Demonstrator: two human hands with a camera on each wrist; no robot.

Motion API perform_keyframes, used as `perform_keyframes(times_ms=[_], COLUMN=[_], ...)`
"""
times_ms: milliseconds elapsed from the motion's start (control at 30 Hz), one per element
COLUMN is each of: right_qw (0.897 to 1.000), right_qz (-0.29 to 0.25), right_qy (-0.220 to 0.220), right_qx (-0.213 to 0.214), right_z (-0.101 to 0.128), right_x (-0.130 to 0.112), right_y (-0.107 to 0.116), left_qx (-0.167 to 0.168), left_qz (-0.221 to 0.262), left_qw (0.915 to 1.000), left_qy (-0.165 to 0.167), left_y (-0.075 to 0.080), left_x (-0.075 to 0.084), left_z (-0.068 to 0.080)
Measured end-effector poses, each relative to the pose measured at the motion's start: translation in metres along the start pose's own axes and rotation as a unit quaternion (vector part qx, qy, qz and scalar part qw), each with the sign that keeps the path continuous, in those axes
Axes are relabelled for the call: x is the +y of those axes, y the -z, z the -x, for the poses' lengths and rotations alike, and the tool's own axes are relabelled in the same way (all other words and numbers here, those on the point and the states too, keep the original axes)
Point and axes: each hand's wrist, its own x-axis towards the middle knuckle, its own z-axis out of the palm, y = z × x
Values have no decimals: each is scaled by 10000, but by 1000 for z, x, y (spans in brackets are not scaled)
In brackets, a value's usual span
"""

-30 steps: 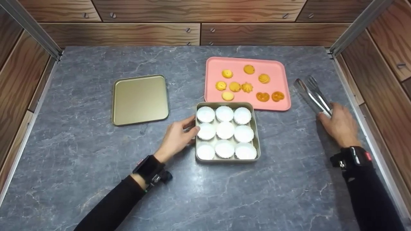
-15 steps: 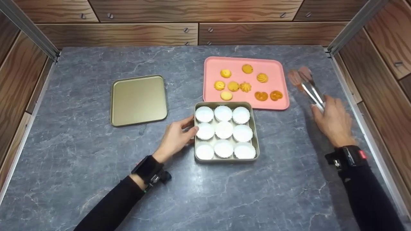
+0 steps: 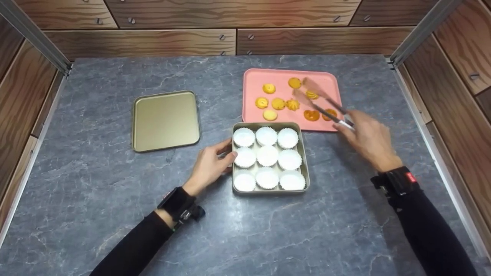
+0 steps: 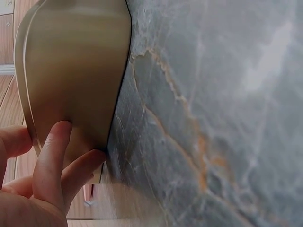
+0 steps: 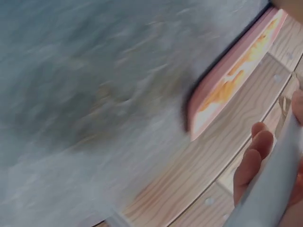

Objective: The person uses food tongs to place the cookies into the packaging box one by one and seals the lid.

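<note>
My left hand holds the left side of a square gold metal tin. Its thumb is at the rim, and in the left wrist view the fingertips press the tin's outer wall. Several white paper baking cups stand in rows inside. My right hand grips tongs by their pale handle. The tongs' two blurred brown tips hang apart over a pink tray. Several cookies lie on it, among them a swirl cookie partly covered by the tongs and a pretzel-shaped one.
A gold square lid lies flat on the grey marbled table, left of the tin. The tray's front edge meets the tin's back edge. Wood-patterned panels wall the back and both sides.
My right hand has lifted the tongs from the table at the right and carried them left, over the tray. My left hand and the tin stay in place.
</note>
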Motion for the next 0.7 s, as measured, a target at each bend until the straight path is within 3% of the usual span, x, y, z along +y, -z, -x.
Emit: perform_keyframes(times_ms=[433, 700], right_qw=[9927, 9908], right_qz=[303, 634], right_qy=[307, 427], right_qx=[-1124, -1118], right_z=[-35, -52], right_x=[-42, -56], right_y=[-11, -19], left_qx=[14, 23], left_qz=[70, 22], left_qw=[10000, 10000], left_qy=[33, -64], left_y=[0, -1], left_x=[-2, -5], left_z=[0, -1])
